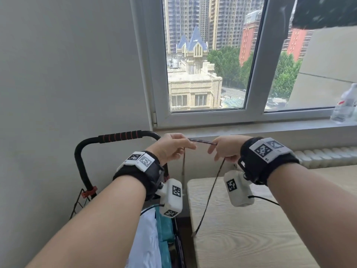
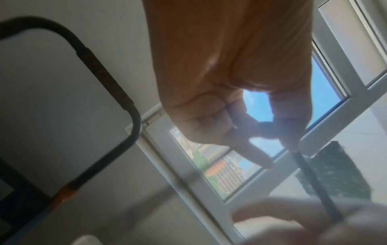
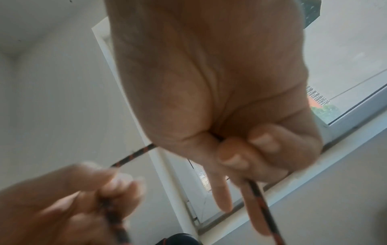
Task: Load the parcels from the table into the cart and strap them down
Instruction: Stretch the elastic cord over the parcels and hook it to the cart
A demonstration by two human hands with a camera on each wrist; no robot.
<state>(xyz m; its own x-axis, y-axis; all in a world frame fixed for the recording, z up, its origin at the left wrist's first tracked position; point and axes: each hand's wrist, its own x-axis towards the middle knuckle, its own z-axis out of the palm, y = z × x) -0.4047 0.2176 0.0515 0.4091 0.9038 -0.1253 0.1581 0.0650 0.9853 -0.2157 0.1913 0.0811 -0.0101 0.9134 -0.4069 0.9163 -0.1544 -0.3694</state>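
Both hands (image 1: pixel 173 147) pinch taut black, red-flecked cord (image 1: pixel 202 141).

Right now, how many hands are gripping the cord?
2: the left hand and the right hand each pinch the cord, stretched between them above the cart.

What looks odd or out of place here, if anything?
Nothing looks damaged or spilled. Both hands, left hand and right hand, hold a cord stretched between them above the cart, its ends dangling loose. A bottle stands upright on the windowsill.
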